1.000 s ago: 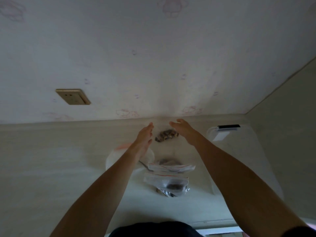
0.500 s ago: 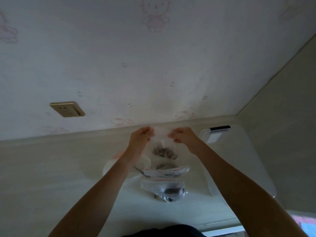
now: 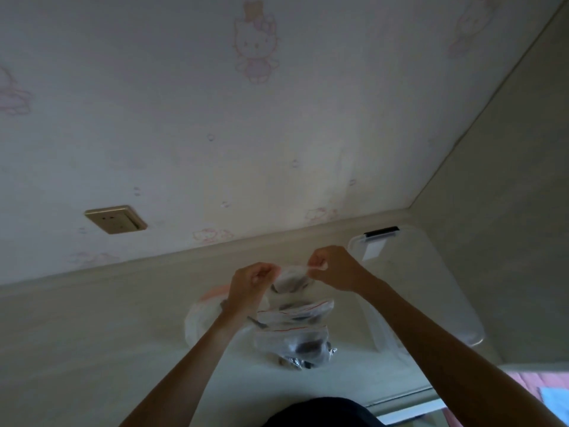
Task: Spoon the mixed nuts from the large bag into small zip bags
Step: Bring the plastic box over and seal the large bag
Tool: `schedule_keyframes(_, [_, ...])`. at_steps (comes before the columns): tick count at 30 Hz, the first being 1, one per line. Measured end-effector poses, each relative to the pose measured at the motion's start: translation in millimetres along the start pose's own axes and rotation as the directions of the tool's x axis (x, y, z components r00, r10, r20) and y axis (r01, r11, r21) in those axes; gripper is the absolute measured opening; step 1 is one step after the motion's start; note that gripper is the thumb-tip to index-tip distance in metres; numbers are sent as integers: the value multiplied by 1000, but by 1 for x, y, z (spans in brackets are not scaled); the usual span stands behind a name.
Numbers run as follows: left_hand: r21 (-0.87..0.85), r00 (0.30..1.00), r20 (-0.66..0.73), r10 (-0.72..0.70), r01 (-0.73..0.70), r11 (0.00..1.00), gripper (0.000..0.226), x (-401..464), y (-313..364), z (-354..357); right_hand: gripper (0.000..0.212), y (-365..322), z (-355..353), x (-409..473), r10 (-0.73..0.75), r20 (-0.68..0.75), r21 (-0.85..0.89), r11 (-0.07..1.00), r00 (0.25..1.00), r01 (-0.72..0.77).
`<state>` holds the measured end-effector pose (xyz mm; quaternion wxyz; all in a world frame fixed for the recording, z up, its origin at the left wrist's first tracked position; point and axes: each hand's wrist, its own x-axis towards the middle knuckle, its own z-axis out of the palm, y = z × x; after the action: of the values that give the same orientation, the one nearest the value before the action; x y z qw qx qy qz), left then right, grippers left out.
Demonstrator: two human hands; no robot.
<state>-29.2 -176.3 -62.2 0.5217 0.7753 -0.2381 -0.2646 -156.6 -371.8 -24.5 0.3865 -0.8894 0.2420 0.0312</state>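
Observation:
A small clear zip bag (image 3: 292,280) with dark nuts inside hangs between both hands above the pale table. My left hand (image 3: 251,283) pinches its top left corner with curled fingers. My right hand (image 3: 334,268) pinches the top right corner. Below it lie other small zip bags (image 3: 294,314) with red zip lines, holding nuts, stacked over a crinkled silver large bag (image 3: 303,360). A round white bowl (image 3: 197,322) sits left of the stack, partly behind my left forearm. A spoon handle (image 3: 257,322) pokes out beside that forearm.
A clear plastic box (image 3: 431,288) with a black latch stands to the right against the corner. The wall with cartoon-cat wallpaper and a brass socket plate (image 3: 115,219) rises just behind the table. The table's near edge runs at bottom right.
Both hands reached out open towards a nut-filled bag near the wall, then closed on its top corners. They have lifted it and drawn it nearer, over the stacked bags.

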Motion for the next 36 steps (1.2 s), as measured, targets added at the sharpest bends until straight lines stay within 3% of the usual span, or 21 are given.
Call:
schedule_keyframes(7, [7,995,52,88,-89,996,25,-6,6,5,13,-28,12,3,-102,22,-44,994,994,103])
schedule_keyframes(12, [-8,998,15,55,-55,998,11,-8,-1,3,11,-26,16,1,-79,24,-35,996,997,80])
schedule_keyframes(25, [17,997,-1,79,-79,997,27,0,0,2,9,-32,29,3,-89,-55,-11,996,994,88])
schedule_keyframes(30, [15,996,3,92,-92,996,3,-1,3,4,9,-33,29,2,-122,-76,-55,991,990,118])
schedule_keyframes(34, [7,994,25,108,-108,994,3,-2,3,4,11,-35,30,1,-144,-93,-98,986,985,134])
schedule_keyframes(36, [21,992,30,121,-121,992,15,-1,1,3,12,-36,31,1,-163,-103,-129,980,981,149])
